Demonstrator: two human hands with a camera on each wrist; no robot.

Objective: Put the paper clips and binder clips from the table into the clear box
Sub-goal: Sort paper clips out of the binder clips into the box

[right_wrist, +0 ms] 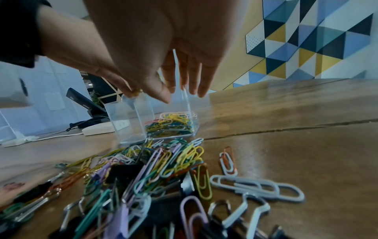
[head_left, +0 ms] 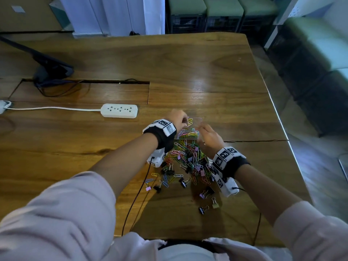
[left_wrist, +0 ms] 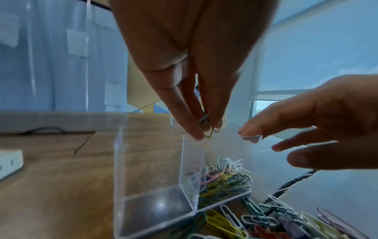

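Two hands are working over a wooden table (head_left: pixel 207 76). Far to the left, a white power strip (head_left: pixel 119 110) is lying flat, its cord running off the left edge. Moving right, my left hand (head_left: pixel 177 117) is hovering above the clear box (left_wrist: pixel 155 177), and my fingertips (left_wrist: pixel 196 134) are pinching a few paper clips (left_wrist: pixel 208 129) just over the box's top edge. The box is standing upright on the table with two compartments: the left one is holding nothing I can see, while the right one is holding a small heap of coloured clips (right_wrist: pixel 174 124). Next to it, my right hand (head_left: pixel 209 136) is hanging open, fingers straight and loosely spread, grasping nothing, its fingertips (right_wrist: pixel 201 92) close to the box's right side; whether they are touching it I cannot tell. Nearer to me, between my wrists, a large pile of paper clips and binder clips (head_left: pixel 188 162) is lying on the table, touching the box's near wall, with several binder clips (head_left: pixel 207 202) scattered to the right.
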